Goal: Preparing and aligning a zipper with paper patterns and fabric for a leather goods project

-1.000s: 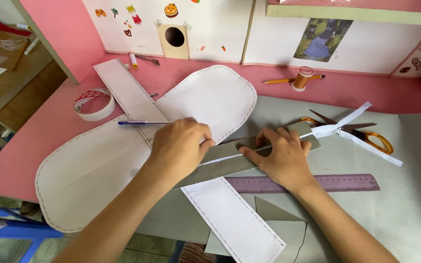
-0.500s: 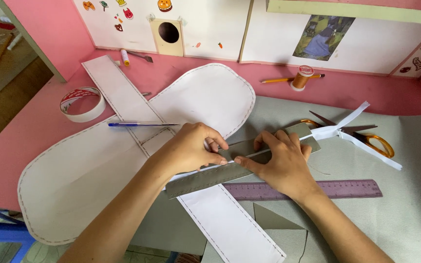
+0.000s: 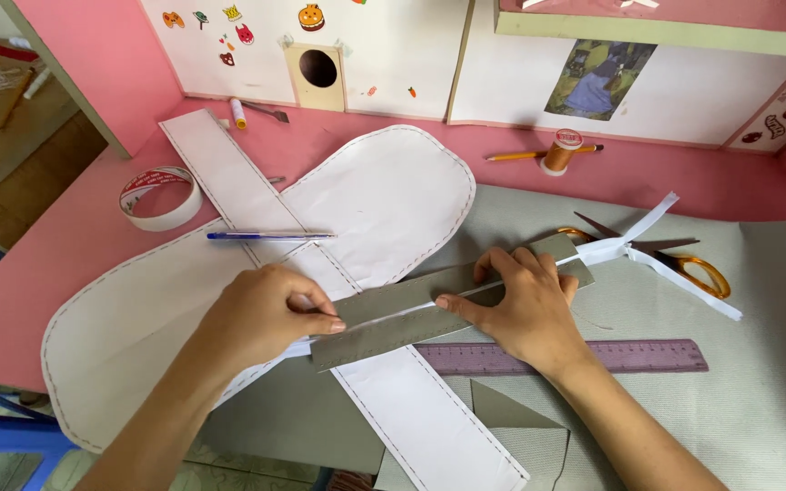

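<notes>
Both hands have shifted slightly along the grey fabric strip (image 3: 452, 300) since before. Left hand (image 3: 261, 314) pinches the strip's near end, fingers closed; right hand (image 3: 520, 309) presses flat, fingers spread. Strip lies just above the purple ruler (image 3: 593, 356), scissors (image 3: 675, 259) beyond its far end.

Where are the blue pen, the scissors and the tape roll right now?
Blue pen (image 3: 270, 236): head view, middle of its barrel.
Scissors (image 3: 698, 273): head view, on the orange handle loop.
Tape roll (image 3: 173, 215): head view, on the white outer rim at right.
</notes>
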